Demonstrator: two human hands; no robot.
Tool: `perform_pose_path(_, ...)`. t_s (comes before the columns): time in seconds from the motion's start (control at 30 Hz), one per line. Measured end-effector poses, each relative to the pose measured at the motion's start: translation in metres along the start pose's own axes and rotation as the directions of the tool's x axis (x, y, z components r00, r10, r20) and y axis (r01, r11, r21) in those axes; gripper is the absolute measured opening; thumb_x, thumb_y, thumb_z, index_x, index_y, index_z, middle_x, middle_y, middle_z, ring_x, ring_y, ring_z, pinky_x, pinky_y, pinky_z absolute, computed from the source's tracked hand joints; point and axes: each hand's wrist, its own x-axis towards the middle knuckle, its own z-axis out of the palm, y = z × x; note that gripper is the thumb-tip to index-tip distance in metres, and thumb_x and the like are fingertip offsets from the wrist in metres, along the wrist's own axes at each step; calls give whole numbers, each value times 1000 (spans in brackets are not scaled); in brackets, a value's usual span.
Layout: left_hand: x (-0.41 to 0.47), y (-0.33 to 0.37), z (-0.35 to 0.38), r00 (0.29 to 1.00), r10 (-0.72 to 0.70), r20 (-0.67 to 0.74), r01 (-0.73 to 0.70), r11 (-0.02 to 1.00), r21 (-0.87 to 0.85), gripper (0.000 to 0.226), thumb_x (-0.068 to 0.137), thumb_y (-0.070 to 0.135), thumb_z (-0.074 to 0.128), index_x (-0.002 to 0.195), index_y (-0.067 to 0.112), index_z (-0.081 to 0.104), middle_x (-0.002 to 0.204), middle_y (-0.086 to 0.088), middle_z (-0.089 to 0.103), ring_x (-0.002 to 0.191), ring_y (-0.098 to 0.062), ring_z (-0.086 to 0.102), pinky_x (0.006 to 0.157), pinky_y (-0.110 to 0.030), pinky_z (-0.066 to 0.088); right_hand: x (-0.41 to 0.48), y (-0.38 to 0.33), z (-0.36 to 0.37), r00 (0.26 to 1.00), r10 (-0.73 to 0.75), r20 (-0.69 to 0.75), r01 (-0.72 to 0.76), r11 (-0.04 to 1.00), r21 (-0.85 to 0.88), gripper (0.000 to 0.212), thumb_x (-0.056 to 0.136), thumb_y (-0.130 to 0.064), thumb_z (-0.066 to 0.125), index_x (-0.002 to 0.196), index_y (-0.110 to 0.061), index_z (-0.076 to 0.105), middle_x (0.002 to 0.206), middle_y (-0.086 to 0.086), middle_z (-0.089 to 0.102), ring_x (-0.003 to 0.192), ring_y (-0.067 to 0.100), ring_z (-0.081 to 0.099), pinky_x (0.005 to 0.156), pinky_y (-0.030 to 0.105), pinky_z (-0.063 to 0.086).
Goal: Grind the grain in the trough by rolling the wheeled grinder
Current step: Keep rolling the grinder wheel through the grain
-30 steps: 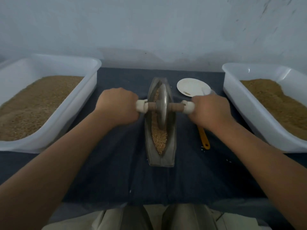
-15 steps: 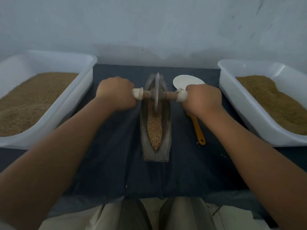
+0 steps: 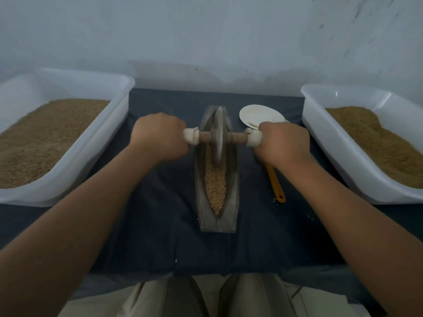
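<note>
A narrow boat-shaped metal trough (image 3: 232,197) lies lengthwise on the dark cloth in front of me, with pale grain (image 3: 215,186) heaped in its near half. The grinder's metal wheel (image 3: 219,136) stands upright in the far half of the trough on a wooden axle with white end caps. My left hand (image 3: 160,136) grips the left handle, fingers curled round it. My right hand (image 3: 283,143) grips the right handle in the same way. Both forearms reach in from the near corners.
A white tub (image 3: 96,143) of brown grain stands at the left, and another white tub (image 3: 343,152) at the right. Behind my right hand sits a small white dish (image 3: 258,115); an orange-handled tool (image 3: 275,184) lies below that hand. A wall closes the back.
The wheel rolled from the trough's middle to its far end, then came back a little toward me; both hands kept their hold on the handles throughout.
</note>
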Motion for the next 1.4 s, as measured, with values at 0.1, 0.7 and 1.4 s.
perform_pose_path(0.1,10,4,-9,999,25,23,-26,999,38,26,78,51,57,73,26,60,72,5,56,67,-26,56,63,-33,43,2,0,4,998,50,40,-51,999,16,32,93,-56,58,82,-27,62,70,-6,55,71,24,58,59,32,42)
perform_pose_path(0.7,7,0,1,999,32,-41,-30,999,41,32,80,55,56,65,28,53,65,7,54,58,-21,52,56,-29,40,5,3,2,998,13,61,-13,1000,2,29,90,-58,59,82,-30,60,68,-8,52,71,21,59,58,32,44)
perform_pose_path(1.4,-24,-1,7,993,35,-110,-24,994,103,32,77,55,60,64,29,47,58,10,49,49,-15,44,50,-24,26,-27,4,-5,999,-31,8,31,999,-13,32,87,-61,64,82,-30,59,67,-9,53,68,19,57,55,32,46)
